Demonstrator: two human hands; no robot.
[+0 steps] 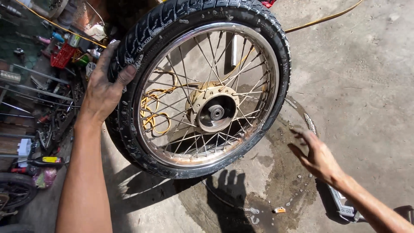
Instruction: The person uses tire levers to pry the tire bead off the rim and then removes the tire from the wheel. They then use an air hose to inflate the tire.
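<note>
A spoked motorcycle wheel (pixel 202 86) with a black tyre, chrome rim and metal hub (pixel 214 113) stands upright on the concrete floor, tilted toward me. My left hand (pixel 103 86) grips the tyre at its upper left edge, thumb pressed on the sidewall. Off to the lower right, my right hand (pixel 317 153) hovers above the floor with its fingers spread, holding nothing and apart from the wheel. Both hands are smeared with dark grease.
A wet patch (pixel 280 181) darkens the concrete under the wheel. A yellow hose (pixel 151 116) lies coiled behind the spokes. Tools, bottles and a red crate (pixel 62 55) crowd the left side. Another tyre (pixel 15 190) lies at lower left. A metal tool (pixel 340 205) lies beneath my right forearm.
</note>
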